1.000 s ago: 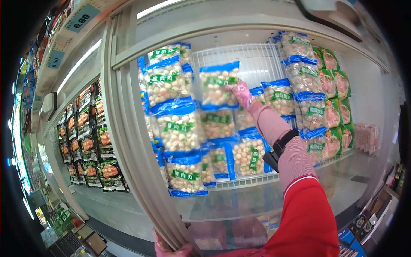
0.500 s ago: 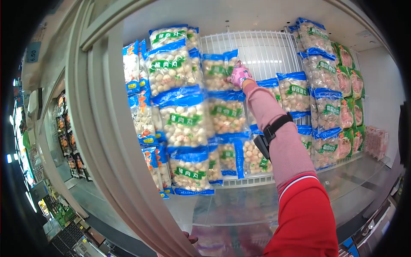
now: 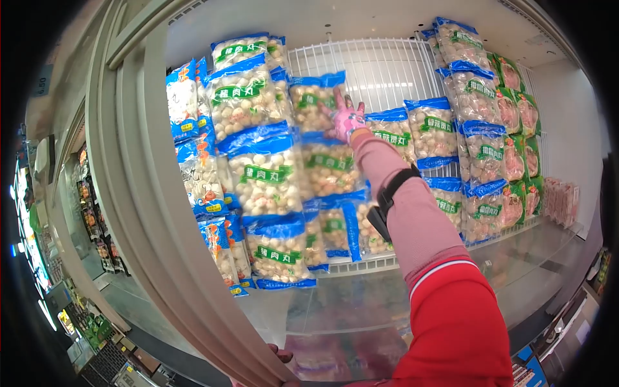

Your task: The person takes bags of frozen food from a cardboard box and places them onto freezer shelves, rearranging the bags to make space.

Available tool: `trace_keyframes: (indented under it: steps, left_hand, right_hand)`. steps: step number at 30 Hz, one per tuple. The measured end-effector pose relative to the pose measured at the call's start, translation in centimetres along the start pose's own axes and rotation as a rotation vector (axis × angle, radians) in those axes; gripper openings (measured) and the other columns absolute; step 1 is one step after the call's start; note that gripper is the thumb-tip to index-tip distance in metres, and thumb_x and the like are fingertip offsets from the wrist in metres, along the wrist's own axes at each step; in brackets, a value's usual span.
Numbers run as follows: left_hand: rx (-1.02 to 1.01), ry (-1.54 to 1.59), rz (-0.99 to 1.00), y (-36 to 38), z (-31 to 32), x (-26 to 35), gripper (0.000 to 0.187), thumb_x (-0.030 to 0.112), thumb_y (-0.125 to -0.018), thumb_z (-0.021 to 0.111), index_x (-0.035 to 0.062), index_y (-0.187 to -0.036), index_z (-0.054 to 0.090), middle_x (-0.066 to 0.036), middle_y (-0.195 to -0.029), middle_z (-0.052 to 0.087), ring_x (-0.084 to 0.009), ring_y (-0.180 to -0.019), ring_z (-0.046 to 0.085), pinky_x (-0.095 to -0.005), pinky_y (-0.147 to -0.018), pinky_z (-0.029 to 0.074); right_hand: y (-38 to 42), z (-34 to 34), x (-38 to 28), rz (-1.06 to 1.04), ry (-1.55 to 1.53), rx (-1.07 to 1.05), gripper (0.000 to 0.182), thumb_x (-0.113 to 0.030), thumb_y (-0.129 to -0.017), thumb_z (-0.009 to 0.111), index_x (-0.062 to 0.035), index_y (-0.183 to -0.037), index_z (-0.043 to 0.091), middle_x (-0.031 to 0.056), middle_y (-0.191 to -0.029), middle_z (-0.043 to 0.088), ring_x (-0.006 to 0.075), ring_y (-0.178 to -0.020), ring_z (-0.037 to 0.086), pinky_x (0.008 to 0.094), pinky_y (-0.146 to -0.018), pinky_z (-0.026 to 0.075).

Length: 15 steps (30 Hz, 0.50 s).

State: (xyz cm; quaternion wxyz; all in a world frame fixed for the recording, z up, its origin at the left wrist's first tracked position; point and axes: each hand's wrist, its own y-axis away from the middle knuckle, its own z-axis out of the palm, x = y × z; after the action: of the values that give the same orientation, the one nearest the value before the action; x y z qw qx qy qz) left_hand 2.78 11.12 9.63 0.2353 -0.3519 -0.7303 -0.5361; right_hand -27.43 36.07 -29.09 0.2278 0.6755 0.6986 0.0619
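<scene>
My right hand (image 3: 348, 120), in a pink patterned fingerless glove, reaches into the freezer with its fingers spread. It lies against the right side of a bag of meatballs (image 3: 309, 115) with a blue top and a green label. Below that bag sits another meatball bag (image 3: 332, 169), its upper right corner near my wrist. At the bottom, the fingertips of my left hand (image 3: 281, 353) curl round the edge of the grey door frame (image 3: 213, 284); the rest of that hand is mostly hidden behind the frame.
Stacked meatball bags (image 3: 267, 174) stand left of my hand, more bags (image 3: 477, 90) to the right. Behind rises a white wire rack (image 3: 380, 71). Green-edged packs (image 3: 516, 148) and pink packs (image 3: 561, 201) line the right side. A glass panel (image 3: 412, 303) crosses the front.
My right hand has opened from a more closed shape, its fingers now spread beside the upper bag. The view has shifted slightly, so the shelf appears further left. My left hand stays at the frame.
</scene>
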Motion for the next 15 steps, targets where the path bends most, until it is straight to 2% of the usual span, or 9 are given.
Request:
trace_keyframes:
  steps: [2, 4, 5, 7, 9, 11, 12, 13, 15]
  left_hand:
    - [-0.01, -0.022, 0.02, -0.2, 0.3, 0.4, 0.08, 0.033, -0.067, 0.082, -0.0031, -0.127, 0.042, -0.016, -0.111, 0.056, -0.0263, -0.091, 0.06, -0.0361, -0.074, 0.05]
    - [-0.022, -0.046, 0.046, -0.3, 0.4, 1.1, 0.08, 0.037, -0.069, 0.08, -0.0027, -0.127, 0.042, -0.017, -0.114, 0.055, -0.0264, -0.091, 0.06, -0.0351, -0.074, 0.049]
    - [-0.102, -0.201, -0.022, -0.3, -0.5, 0.8, 0.084, 0.041, -0.07, 0.078, -0.0033, -0.13, 0.038, -0.017, -0.118, 0.054, -0.0269, -0.093, 0.06, -0.0364, -0.079, 0.05]
    - [-0.131, -0.158, -0.068, -0.1, -1.2, 0.6, 0.086, 0.041, -0.068, 0.079, -0.0014, -0.13, 0.038, -0.016, -0.116, 0.053, -0.025, -0.093, 0.059, -0.0362, -0.077, 0.048]
    - [-0.123, -0.112, -0.015, -0.4, -0.8, 0.7, 0.089, 0.045, -0.066, 0.08, 0.0003, -0.131, 0.038, -0.012, -0.114, 0.05, -0.0209, -0.092, 0.055, -0.0334, -0.076, 0.045]
    - [-0.125, -0.08, -0.013, -0.4, -0.6, 1.0, 0.089, 0.045, -0.067, 0.079, 0.0, -0.131, 0.037, -0.012, -0.115, 0.049, -0.0215, -0.093, 0.055, -0.0339, -0.076, 0.045]
    - [-0.116, -0.064, -0.001, -0.3, -0.5, 1.1, 0.088, 0.045, -0.068, 0.079, -0.0004, -0.131, 0.037, -0.012, -0.115, 0.049, -0.022, -0.093, 0.055, -0.0344, -0.076, 0.046]
    - [-0.115, -0.062, 0.008, -0.3, -0.2, 1.2, 0.088, 0.045, -0.068, 0.079, -0.0004, -0.131, 0.037, -0.012, -0.115, 0.049, -0.022, -0.093, 0.055, -0.0344, -0.076, 0.046]
    - [-0.067, -0.07, 0.041, -0.3, 0.1, 1.3, 0.087, 0.045, -0.068, 0.079, -0.0015, -0.129, 0.038, -0.012, -0.116, 0.048, -0.0225, -0.092, 0.056, -0.0354, -0.075, 0.046]
  right_hand:
    - [-1.1, 0.5, 0.9, -0.008, -0.102, -0.069, 0.079, -0.053, -0.078, 0.063, -0.0369, -0.145, 0.025, 0.0109, -0.155, -0.005, 0.0372, -0.14, 0.015, 0.0621, -0.106, 0.019]
    - [-0.6, 1.3, 3.3, -0.163, -0.156, 0.113, 0.068, -0.049, -0.079, 0.063, -0.0288, -0.139, 0.041, 0.0158, -0.152, 0.017, 0.035, -0.134, 0.032, 0.0556, -0.105, 0.029]
    - [1.7, 1.3, 4.6, -0.139, -0.147, 0.06, 0.068, -0.049, -0.079, 0.063, -0.0288, -0.139, 0.041, 0.0158, -0.152, 0.017, 0.035, -0.134, 0.032, 0.0556, -0.105, 0.029]
    - [5.0, -0.5, 7.0, -0.141, -0.563, 0.165, 0.052, -0.04, -0.079, 0.065, -0.0184, -0.127, 0.056, 0.0187, -0.133, 0.047, 0.0301, -0.118, 0.05, 0.0435, -0.099, 0.041]
    - [11.1, -1.1, 8.4, 0.109, -0.796, -0.144, 0.04, -0.032, -0.081, 0.065, -0.0099, -0.115, 0.063, 0.0163, -0.112, 0.061, 0.0266, -0.102, 0.059, 0.0354, -0.093, 0.046]
    - [17.1, -0.5, 11.2, -0.238, -0.55, -0.368, 0.046, -0.031, -0.082, 0.065, -0.0076, -0.12, 0.059, 0.016, -0.114, 0.06, 0.0283, -0.105, 0.059, 0.0353, -0.095, 0.046]
    - [19.5, 1.8, 12.2, -0.251, -0.481, -0.371, 0.059, -0.034, -0.078, 0.069, -0.0053, -0.127, 0.052, 0.0167, -0.121, 0.057, 0.031, -0.114, 0.054, 0.0363, -0.1, 0.043]
    - [21.1, 0.5, 11.0, -0.245, -0.24, -0.472, 0.073, -0.031, -0.072, 0.075, -0.0055, -0.134, 0.045, 0.0193, -0.128, 0.051, 0.0332, -0.122, 0.048, 0.0374, -0.104, 0.038]
    - [22.5, 0.1, 9.1, -0.176, -0.157, -0.469, 0.077, -0.031, -0.07, 0.077, -0.0056, -0.135, 0.043, 0.0198, -0.13, 0.049, 0.0337, -0.123, 0.046, 0.038, -0.106, 0.036]
